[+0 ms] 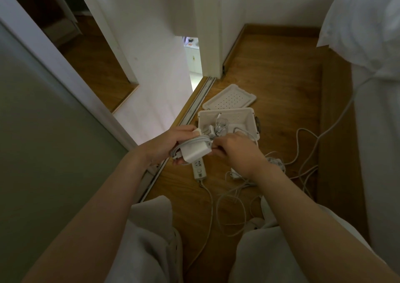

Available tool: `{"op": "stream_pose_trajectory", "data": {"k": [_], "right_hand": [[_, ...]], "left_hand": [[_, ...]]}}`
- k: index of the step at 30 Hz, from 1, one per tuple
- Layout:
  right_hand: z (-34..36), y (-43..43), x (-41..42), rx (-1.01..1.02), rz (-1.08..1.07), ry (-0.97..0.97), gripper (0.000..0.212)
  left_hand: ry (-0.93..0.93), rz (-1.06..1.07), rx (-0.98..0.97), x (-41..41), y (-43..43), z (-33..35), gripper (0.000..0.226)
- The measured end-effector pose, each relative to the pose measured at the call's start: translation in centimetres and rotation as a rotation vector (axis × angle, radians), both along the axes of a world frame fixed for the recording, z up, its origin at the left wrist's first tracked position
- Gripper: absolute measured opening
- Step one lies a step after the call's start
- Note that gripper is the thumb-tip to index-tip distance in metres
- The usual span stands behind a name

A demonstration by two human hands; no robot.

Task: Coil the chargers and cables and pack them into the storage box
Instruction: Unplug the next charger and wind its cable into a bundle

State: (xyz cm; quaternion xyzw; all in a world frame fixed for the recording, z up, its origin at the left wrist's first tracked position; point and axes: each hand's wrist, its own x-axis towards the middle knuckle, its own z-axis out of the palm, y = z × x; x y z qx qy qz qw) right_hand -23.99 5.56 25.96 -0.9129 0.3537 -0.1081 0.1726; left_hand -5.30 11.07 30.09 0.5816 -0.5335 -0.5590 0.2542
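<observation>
— White charger: where was it held?
— It was gripped in the left hand, with cable wound round it. The cable was pinched by the right hand.
— And the box?
— It was set open just beyond both hands.

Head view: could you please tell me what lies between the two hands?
A cable-wrapped white charger: left hand holds it, right hand pinches its cable, per the head view.

Dim, soft, fisheye-bent edges
</observation>
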Motion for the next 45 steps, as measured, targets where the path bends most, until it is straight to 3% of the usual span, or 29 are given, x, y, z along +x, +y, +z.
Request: {"op": "stream_pose_trajectory", "data": {"k": [4,7,10,15,18,21,26,35,39,41,45], "right_hand": [[0.1,-0.1,-0.2,-0.041,-0.020,0.074,0.029],[0.0,-0.6,-0.9,-0.028,-0.129,0.136,0.025],[-0.1,-0.9,-1.3,0.155,-0.264,-0.055,0.024],[1.9,1.1,-0.3,0.496,-0.200,-0.297,0.022],[2.8,2.3,0.4,0.528,-0.140,-0.404,0.025],[3.1,2.7,0.8,0.534,-0.251,-0.531,0.031],[3.1,2.1,0.5,0.550,-0.464,-0.711,0.031],[2.8,3.3,1.1,0.556,-0.184,-0.695,0.026],[2.1,4.4,1.5,0.433,0.077,-0.438,0.022],[1.1,5.0,2.1,0.412,0.142,-0.359,0.026],[-0.5,4.9,2.9,0.434,0.138,-0.240,0.029]], "left_hand": [[-0.075,-0.011,0.018,0.5,0.0,0.0,0.028],[-0.291,0.000,0.053,2.0,0.3,-1.1,0.015],[-0.537,0.026,0.090,3.6,0.7,-2.8,0.016],[-0.616,0.134,-0.013,4.3,0.5,-3.3,0.022],[-0.618,0.225,-0.066,4.3,0.3,-3.6,0.023],[-0.589,0.298,-0.124,4.2,0.1,-3.7,0.023],[-0.460,0.350,-0.184,3.1,-0.3,-3.6,0.021],[-0.268,0.537,-0.233,1.8,-1.3,-2.9,0.023],[-0.124,0.724,-0.225,0.7,-1.9,-2.3,0.023],[0.059,0.806,-0.173,0.0,-2.3,-2.0,0.024],[0.669,0.851,-0.034,-1.2,-2.0,-1.2,0.028]]}}
